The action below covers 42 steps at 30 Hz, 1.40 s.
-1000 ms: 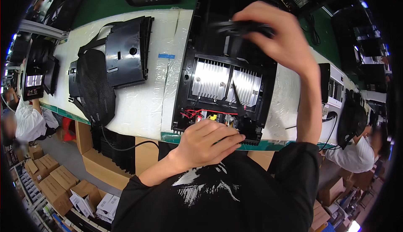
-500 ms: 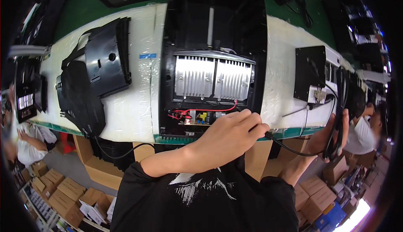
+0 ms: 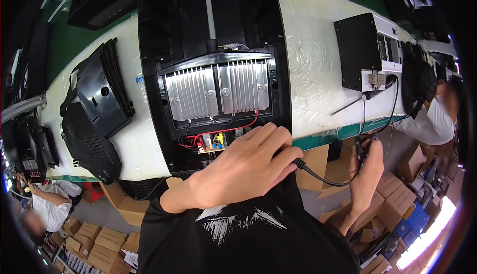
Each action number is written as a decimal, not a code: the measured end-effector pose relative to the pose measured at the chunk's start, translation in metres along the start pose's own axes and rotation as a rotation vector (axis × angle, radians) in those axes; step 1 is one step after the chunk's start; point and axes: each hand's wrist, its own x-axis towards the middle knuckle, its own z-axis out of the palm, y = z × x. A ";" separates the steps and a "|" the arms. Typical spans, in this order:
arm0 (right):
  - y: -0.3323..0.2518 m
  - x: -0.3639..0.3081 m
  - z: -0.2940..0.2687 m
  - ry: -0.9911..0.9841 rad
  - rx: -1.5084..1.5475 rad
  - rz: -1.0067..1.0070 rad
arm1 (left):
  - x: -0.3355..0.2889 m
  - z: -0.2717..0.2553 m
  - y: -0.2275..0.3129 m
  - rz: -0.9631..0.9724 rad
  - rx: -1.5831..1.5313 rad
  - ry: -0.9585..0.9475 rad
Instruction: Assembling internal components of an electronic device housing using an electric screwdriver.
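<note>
My left hand (image 3: 251, 165) reaches across my front, fingers closed around the end of a black power cable (image 3: 320, 179), beside the near right corner of a black device housing (image 3: 284, 83). The plug itself is hidden in the fingers. From there the cable sags rightward to my right hand (image 3: 368, 172), which is closed on a dark, bunched part of it beyond the bench edge. Two finned silver heat sinks (image 3: 191, 94) are screwed inside the housing. Nearer to me, red wires (image 3: 198, 139) run by a circuit board with yellow and blue parts (image 3: 218, 141), partly covered by my left hand.
Left on the white-covered bench (image 3: 136, 145) lie a black plastic panel (image 3: 102, 95) and a black mesh bag (image 3: 87, 142). At right stands a black-and-white box (image 3: 357, 53) with a metal connector and cord. Cardboard boxes (image 3: 107, 222) are stacked on the floor; co-workers sit at both sides.
My right hand has come lower and inward, and the cable loops it held up no longer stand beside it. My left hand still grips the cable end. The whole view has shifted.
</note>
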 end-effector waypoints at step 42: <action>-0.065 0.030 0.050 -0.615 1.109 0.041 | -0.014 0.000 0.002 -0.296 0.128 0.213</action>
